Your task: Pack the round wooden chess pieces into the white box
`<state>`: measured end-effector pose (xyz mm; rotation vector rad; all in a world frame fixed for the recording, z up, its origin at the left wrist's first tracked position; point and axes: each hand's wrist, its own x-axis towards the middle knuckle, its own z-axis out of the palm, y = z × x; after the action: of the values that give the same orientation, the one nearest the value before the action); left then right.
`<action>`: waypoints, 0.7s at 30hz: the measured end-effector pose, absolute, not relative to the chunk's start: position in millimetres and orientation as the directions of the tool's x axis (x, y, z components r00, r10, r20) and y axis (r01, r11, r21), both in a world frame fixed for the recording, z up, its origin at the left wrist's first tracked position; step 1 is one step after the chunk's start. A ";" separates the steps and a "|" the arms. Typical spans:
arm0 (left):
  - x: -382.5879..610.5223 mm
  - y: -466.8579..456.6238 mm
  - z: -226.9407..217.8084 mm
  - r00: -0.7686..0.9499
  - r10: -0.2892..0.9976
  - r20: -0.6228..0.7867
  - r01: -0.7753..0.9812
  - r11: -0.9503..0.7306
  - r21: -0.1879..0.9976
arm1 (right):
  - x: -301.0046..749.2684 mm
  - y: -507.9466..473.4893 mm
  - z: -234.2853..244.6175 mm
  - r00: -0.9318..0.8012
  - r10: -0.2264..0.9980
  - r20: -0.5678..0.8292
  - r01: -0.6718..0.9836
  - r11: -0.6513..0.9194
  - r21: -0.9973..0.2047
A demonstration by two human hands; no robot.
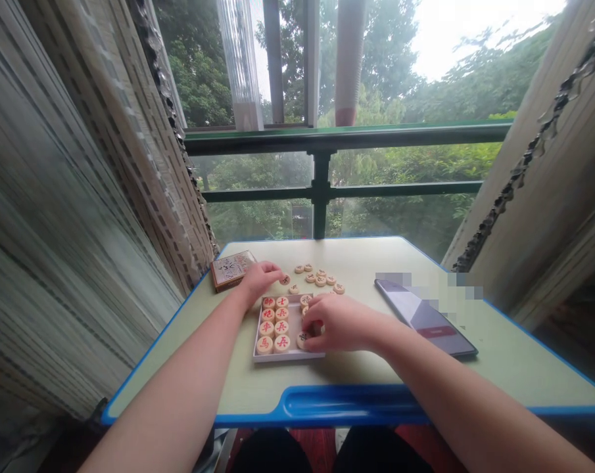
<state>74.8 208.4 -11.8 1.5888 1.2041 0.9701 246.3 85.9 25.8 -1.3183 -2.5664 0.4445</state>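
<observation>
A shallow white box tray [258, 341] lies on the desk and holds round wooden chess pieces [273, 325] with red characters, set in rows. My right hand [340, 323] rests over the tray's right side, fingers curled on a piece [303, 339] at its lower right. My left hand [260, 278] reaches beyond the tray, fingertips pinched on a loose piece [285, 280]. Several more loose pieces [321, 278] lie scattered behind the tray.
The box lid [231, 269] lies at the desk's far left corner. A dark tablet [424, 316] lies to the right. The pale desk [504, 368] has a blue rim and a blue groove at its near edge. Curtains hang on both sides; a window railing stands behind.
</observation>
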 end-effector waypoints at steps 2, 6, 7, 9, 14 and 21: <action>73.6 209.1 -12.6 0.214 0.974 0.075 0.324 -0.143 0.935 | 246.3 85.6 27.0 -0.566 0.822 0.064 0.751 0.546 -0.371; 72.3 209.7 -15.2 0.212 0.973 0.095 0.408 -0.177 0.896 | 258.2 93.1 35.3 -0.509 0.851 0.126 0.767 0.515 -0.382; 72.1 210.0 -16.1 0.209 0.971 0.112 0.432 -0.194 0.881 | 264.1 97.7 37.2 -0.461 0.875 0.150 0.788 0.481 -0.385; 71.7 210.9 -18.0 0.201 0.969 0.145 0.471 -0.225 0.853 | 277.6 109.2 38.6 -0.296 0.930 0.216 0.863 0.358 -0.358; 70.9 213.6 -20.6 0.189 0.968 0.163 0.513 -0.239 0.824 | 300.4 134.7 25.6 -0.051 0.970 0.237 0.959 0.114 -0.260; 73.9 214.6 -19.9 0.192 0.971 0.143 0.525 -0.224 0.821 | 285.2 145.1 6.2 -0.141 0.959 0.244 0.932 0.212 -0.293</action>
<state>73.9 214.6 -19.9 1.8421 1.3995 0.9093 285.2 145.1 6.2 -1.7597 -2.1191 0.0997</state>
